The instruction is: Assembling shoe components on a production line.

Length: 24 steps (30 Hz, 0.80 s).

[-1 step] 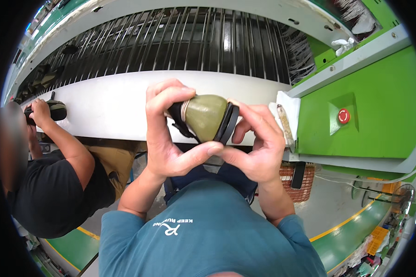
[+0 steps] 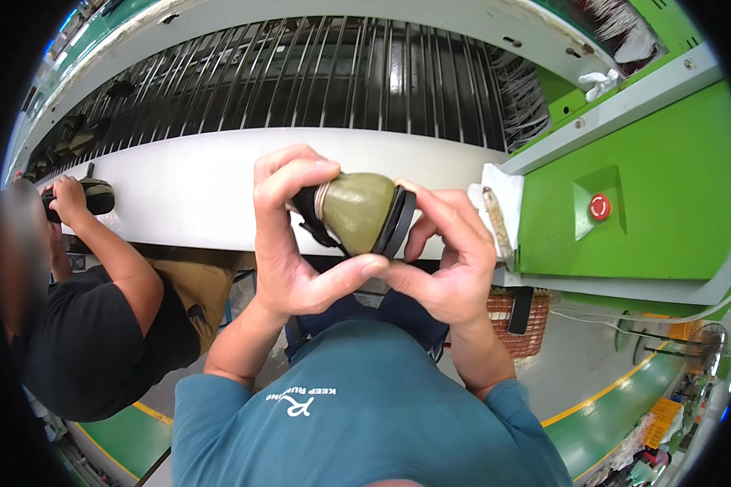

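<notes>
Over the near edge of a white ledge, I hold a shoe point(image 2: 359, 209) with an olive-green toe, a black sole and cord wrapped round its upper. My left hand point(image 2: 288, 256) is closed round it from the left, fingers on the upper and thumb along the toe's near side. On the sole side, my right hand point(image 2: 456, 264) grips it with the index fingertip at the far end and the thumb at the near end. The thumbs nearly meet. The shoe lies tilted, sole to the right; its rear part is hidden.
Behind the white ledge point(image 2: 195, 191) runs a bed of metal rods point(image 2: 325, 77). A wrapped tool point(image 2: 495, 217) lies on white cloth beside a green machine panel with a red button point(image 2: 599, 207). At the left, a co-worker point(image 2: 97, 325) handles another shoe point(image 2: 97, 196). Below right stands a basket point(image 2: 503, 329).
The view has shifted very slightly, so the machine panel sits a little further left. Both hands keep the same hold on the shoe.
</notes>
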{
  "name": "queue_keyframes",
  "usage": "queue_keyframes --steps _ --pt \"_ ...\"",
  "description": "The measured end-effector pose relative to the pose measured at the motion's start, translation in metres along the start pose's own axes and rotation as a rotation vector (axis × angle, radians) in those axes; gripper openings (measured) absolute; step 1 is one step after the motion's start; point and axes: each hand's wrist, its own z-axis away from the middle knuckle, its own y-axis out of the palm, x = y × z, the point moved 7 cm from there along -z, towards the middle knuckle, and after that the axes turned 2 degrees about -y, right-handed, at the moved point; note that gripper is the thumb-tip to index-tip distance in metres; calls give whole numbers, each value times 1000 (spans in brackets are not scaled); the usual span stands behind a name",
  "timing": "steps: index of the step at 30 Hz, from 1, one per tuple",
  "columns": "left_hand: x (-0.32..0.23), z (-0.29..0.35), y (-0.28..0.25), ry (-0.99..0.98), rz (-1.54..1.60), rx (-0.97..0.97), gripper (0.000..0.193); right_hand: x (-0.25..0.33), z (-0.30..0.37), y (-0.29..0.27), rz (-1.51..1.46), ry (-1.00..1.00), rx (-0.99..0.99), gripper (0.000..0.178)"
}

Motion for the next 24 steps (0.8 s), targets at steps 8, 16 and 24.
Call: queue_keyframes --steps 8,16,24 --pt "-5 4 -2 -15 2 3 91 2 4 3 18 69 57 83" --pt "6 -8 0 4 69 72 89 8 -10 -11 68 -96 142 87" --pt "6 -16 9 34 78 107 87 13 -29 -29 -76 -417 4 46"
